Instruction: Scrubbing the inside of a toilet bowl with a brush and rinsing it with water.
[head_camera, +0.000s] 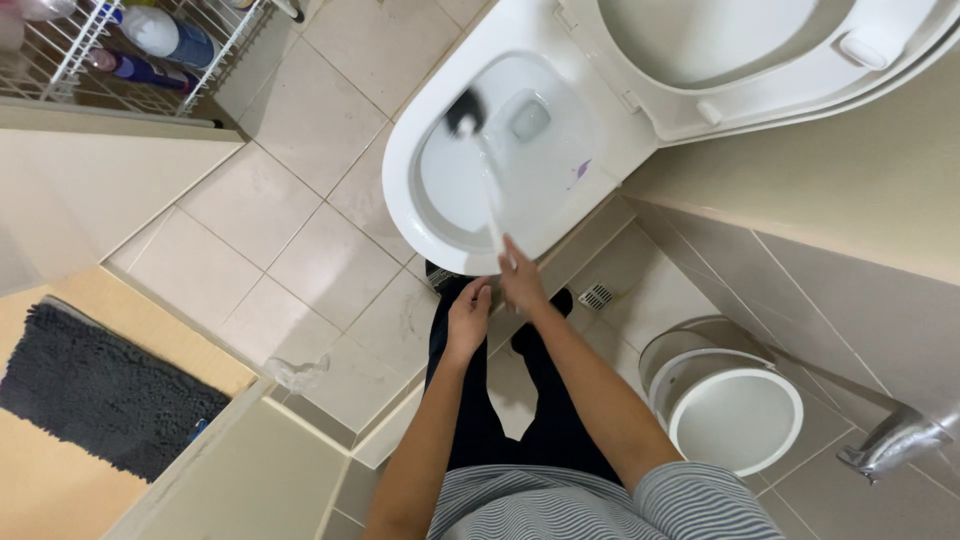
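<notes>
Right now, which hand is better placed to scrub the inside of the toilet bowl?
The right hand: it already grips the toilet brush, whose dark head is inside the toilet bowl. The left hand sits beside it, short of the handle.

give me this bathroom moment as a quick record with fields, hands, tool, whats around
right hand: grips the handle of the toilet brush
left hand: beside the right, holding nothing
brush head: dark, blurred, inside the toilet bowl
seat lid: raised
bin: round, white, on the floor at right
mat: dark, shaggy, at lower left
rack: wire, with bottles, top left
</notes>
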